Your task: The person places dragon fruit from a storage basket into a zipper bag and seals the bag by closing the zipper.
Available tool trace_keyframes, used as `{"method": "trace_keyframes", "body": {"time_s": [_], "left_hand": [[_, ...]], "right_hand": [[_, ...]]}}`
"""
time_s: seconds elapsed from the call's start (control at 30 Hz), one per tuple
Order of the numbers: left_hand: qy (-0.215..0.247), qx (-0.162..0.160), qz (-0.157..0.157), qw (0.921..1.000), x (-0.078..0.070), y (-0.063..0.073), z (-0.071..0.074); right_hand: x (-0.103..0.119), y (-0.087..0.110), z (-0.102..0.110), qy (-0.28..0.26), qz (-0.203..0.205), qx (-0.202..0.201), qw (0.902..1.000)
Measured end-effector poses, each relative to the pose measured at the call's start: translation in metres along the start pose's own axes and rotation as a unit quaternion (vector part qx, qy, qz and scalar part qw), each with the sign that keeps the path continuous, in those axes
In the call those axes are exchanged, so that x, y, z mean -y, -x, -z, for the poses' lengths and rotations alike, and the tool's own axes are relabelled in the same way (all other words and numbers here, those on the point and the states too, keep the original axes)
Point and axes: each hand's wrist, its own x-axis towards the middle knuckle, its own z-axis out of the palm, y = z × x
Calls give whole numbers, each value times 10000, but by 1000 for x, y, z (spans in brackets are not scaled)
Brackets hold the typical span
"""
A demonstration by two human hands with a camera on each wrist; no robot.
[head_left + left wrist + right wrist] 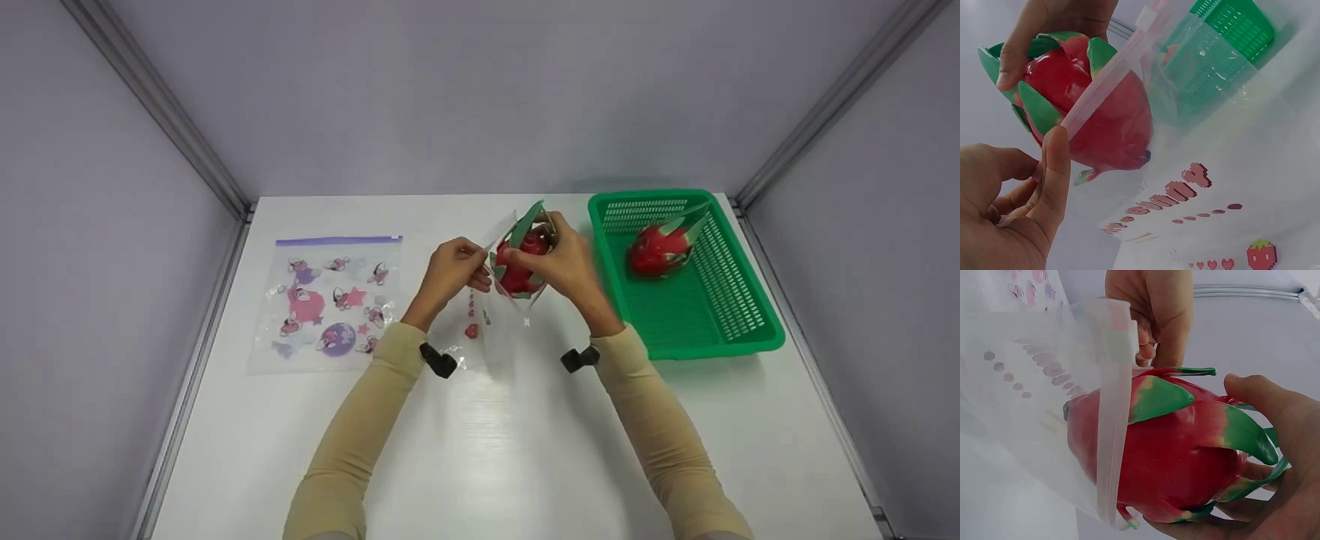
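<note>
My right hand (pixel 562 259) grips a red dragon fruit (pixel 1174 450) with green-tipped scales by its leafy end. The fruit's other end sits inside the mouth of a clear zip bag (pixel 1185 169) printed with red lettering, small hearts and a strawberry. At the bag's rim, my left hand (pixel 1022 197) pinches the edge between thumb and fingers, beside the fruit. A white slider (pixel 1147 18) shows on the pink zip strip in the left wrist view. Both hands are raised over the white table, with the bag hanging down between them.
To the right stands a green plastic basket (pixel 765 346) with another dragon fruit (pixel 660 251) inside. A flat clear zip bag (pixel 330 304) with a purple strip and cartoon prints lies on the left of the white table (pixel 480 465). Grey walls surround the table's back and sides.
</note>
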Motion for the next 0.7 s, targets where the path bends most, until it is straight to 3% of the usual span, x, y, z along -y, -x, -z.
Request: {"method": "trace_keyframes", "body": {"time_s": [0.7], "left_hand": [[61,-62,34,10000,-1,1,-1]], "right_hand": [[-12,4,-9,312,-87,-41,9995]]}}
